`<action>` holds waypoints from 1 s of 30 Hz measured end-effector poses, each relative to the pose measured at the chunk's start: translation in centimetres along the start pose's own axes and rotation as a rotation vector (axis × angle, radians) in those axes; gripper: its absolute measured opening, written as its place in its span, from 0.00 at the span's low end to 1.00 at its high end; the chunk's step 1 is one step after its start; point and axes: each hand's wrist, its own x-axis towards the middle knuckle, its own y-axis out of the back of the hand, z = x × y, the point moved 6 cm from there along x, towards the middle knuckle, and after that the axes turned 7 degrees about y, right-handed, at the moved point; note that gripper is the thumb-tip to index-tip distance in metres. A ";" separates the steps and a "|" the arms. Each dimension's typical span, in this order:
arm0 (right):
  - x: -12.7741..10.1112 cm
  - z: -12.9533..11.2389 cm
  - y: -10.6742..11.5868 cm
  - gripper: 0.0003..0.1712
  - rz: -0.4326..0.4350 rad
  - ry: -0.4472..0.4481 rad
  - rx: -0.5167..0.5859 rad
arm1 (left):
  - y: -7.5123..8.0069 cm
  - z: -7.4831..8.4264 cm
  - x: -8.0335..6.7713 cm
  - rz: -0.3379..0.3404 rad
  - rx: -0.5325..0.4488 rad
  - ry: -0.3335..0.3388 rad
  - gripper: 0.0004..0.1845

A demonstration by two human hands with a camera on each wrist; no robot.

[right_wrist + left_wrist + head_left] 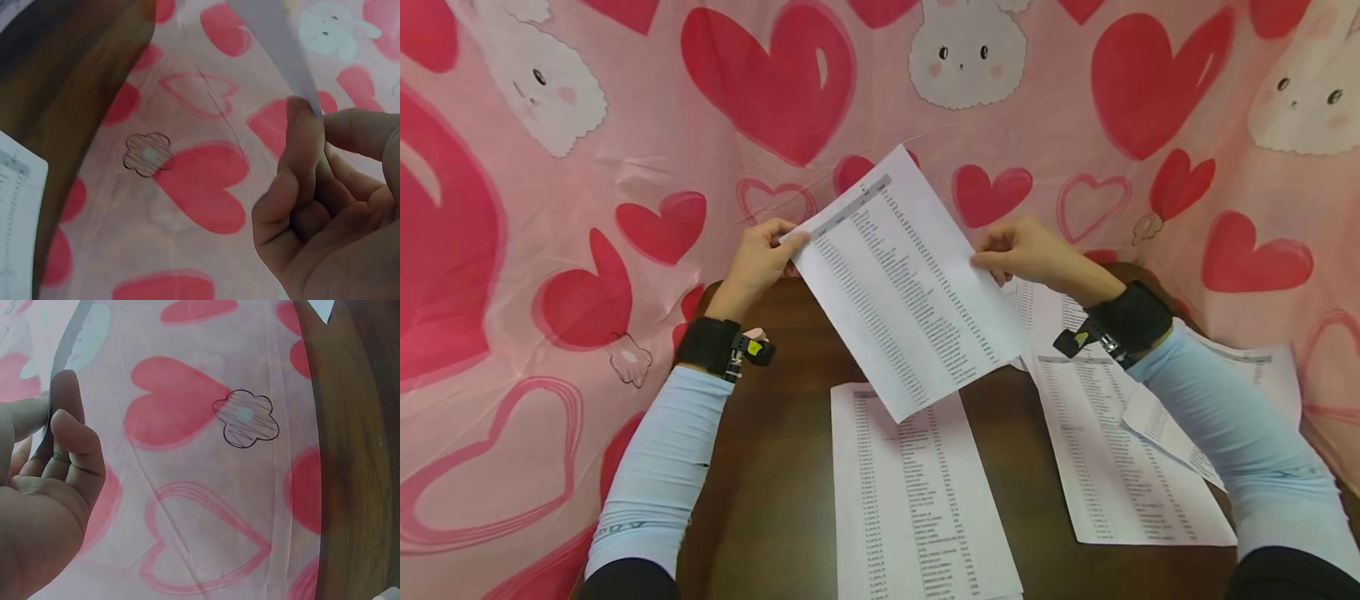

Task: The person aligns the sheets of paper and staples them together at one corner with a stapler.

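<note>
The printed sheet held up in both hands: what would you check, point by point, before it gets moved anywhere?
1. Left hand pinches the printed sheet at its edge: ok.
2. Right hand pinches the opposite edge: ok.
3. Sheet lifted off the table, flat, no crease seen: ok.
4. Centre sheet lying below, partly overlapped in the head view: ok.
5. Pile of sheets on the right lies under the right forearm, could get brushed: not ok.
6. Only one sheet held: cannot tell.

Matt white paper sheet [910, 283], dark polished wood table [775, 467] (faint grain), thin, slightly glossy pink cloth [550, 208].
</note>
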 end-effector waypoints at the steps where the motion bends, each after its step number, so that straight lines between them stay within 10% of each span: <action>1: -0.1 0.1 -0.4 0.13 -0.029 0.003 0.015 | 0.1 -0.1 0.0 -0.005 0.007 0.005 0.18; 16: -2.8 5.0 -6.6 0.11 -0.278 -0.067 0.275 | -1.1 0.2 -0.2 -0.130 0.239 0.018 0.16; 30: -6.4 9.1 -11.8 0.11 -0.343 -0.166 0.418 | -4.5 -3.3 -1.1 -0.309 0.380 0.050 0.14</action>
